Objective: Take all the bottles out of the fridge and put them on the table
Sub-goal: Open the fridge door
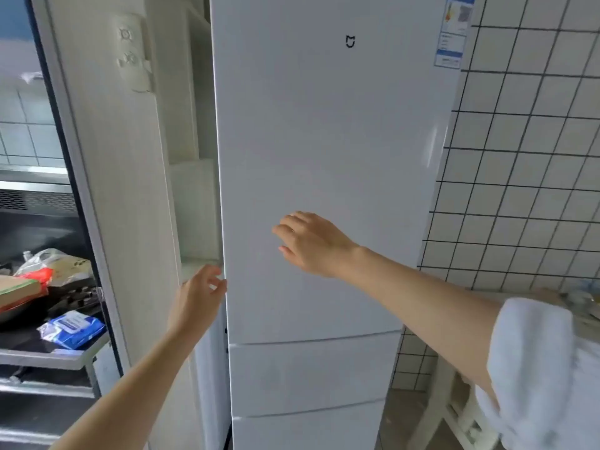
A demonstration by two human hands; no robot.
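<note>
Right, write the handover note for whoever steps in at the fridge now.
Left hand: empty, fingers curled at the left edge of the top fridge door.
Right hand: empty, open, spread in front of the door face; contact unclear.
Fridge: all three doors look shut; no bottles visible.
Table: just an edge visible at right, past the fridge.
Done: nothing yet.
Left: open the door, take out every bottle, put them on the table.

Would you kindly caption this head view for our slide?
Left hand at the fridge door edge, right hand open before its front.
</note>
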